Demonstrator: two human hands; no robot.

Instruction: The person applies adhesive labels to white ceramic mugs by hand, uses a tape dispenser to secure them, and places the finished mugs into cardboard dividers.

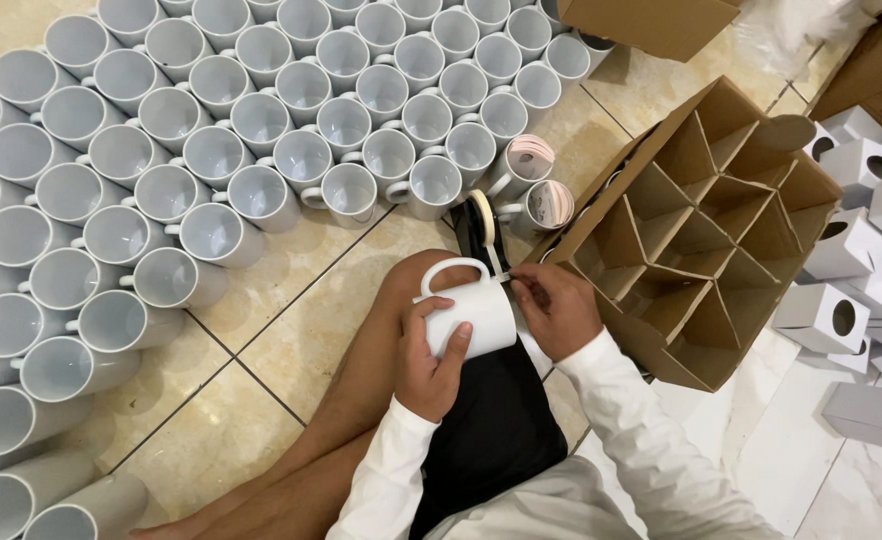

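A white mug (pixel 473 312) lies on its side over my knee, handle pointing away from me. My left hand (pixel 428 355) grips it around the body. My right hand (pixel 557 308) pinches at the mug's right edge, next to a black tape dispenser (pixel 483 228) that stands just beyond the mug. Whether a strip of tape is between the fingers I cannot tell. Both arms wear white sleeves.
Several rows of white mugs (pixel 261 120) cover the tiled floor to the left and ahead. Two mugs with pinkish wraps (pixel 536 180) stand near a brown cardboard box with dividers (pixel 706 235). Small white boxes (pixel 861 260) pile up on the right.
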